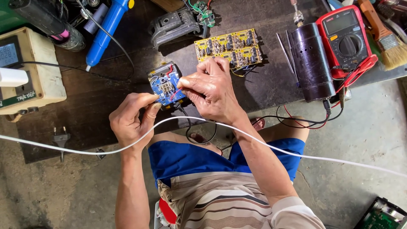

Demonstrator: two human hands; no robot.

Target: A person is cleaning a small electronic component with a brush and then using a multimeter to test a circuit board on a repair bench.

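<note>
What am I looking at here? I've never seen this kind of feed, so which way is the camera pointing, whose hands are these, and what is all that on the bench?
There is no machine here. One camera sits on a person's head and looks straight down at their own two bare hands over a dark workbench.

The left hand steadies a small blue circuit board from below. The right hand pinches a red wire at the board's edge.

Around them lie a yellow panel of circuit boards, a grey battery housing, a black cylinder, a red multimeter, a paintbrush, a blue soldering tool and a beige box with a display. A white cable crosses in front of the arms.
</note>
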